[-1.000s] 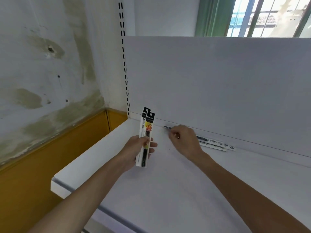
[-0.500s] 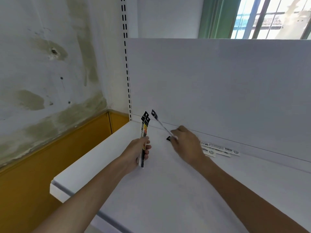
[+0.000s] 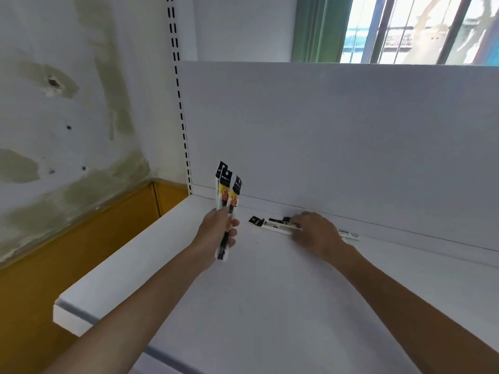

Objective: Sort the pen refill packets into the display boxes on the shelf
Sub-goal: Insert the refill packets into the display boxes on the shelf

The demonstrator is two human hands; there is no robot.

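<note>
While the left hand [image 3: 218, 234] holds a fan of three refill packets [image 3: 226, 194] upright, I see their black header cards standing in front of the lower left corner of the white back panel [image 3: 324, 130]. Its fingers are curled tight round the lower part of that bundle, and the bottom ends poke out under the fist.

To the right, at the foot of the back panel, more loose packets [image 3: 271, 224] lie flat on the white shelf [image 3: 270, 306], lengthwise along the panel's base. The right hand [image 3: 317, 234] lies over their middle, palm down and touching them. It is blurred, so I cannot tell whether its fingers pinch a packet or only rest there. A white end of one packet shows past the wrist side of that hand.

Left of the back panel runs the slotted upright [image 3: 178, 76], and beyond it a stained wall [image 3: 67, 103]. Above the panel's top edge I see a green curtain [image 3: 318, 28] and a barred window [image 3: 405, 28].
</note>
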